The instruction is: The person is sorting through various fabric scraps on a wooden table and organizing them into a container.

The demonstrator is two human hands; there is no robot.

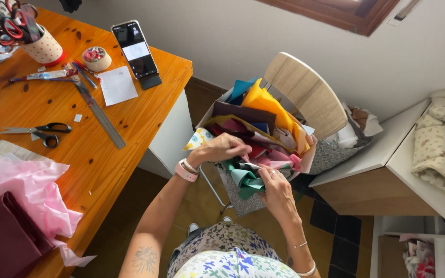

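Fabric pieces are standing packed in an open box on a chair, to the right of the wooden surface. Seen from the head camera, both hands are working in the near edge of the stack: the left hand is curling over the reddish pieces, parting them, while the right hand is pinching a green piece. This looks like sorting; any next move calls for keeping neighbouring pieces from spilling.

Multicoloured fabric scraps packed upright in box on chair, green pieces spilling forward.
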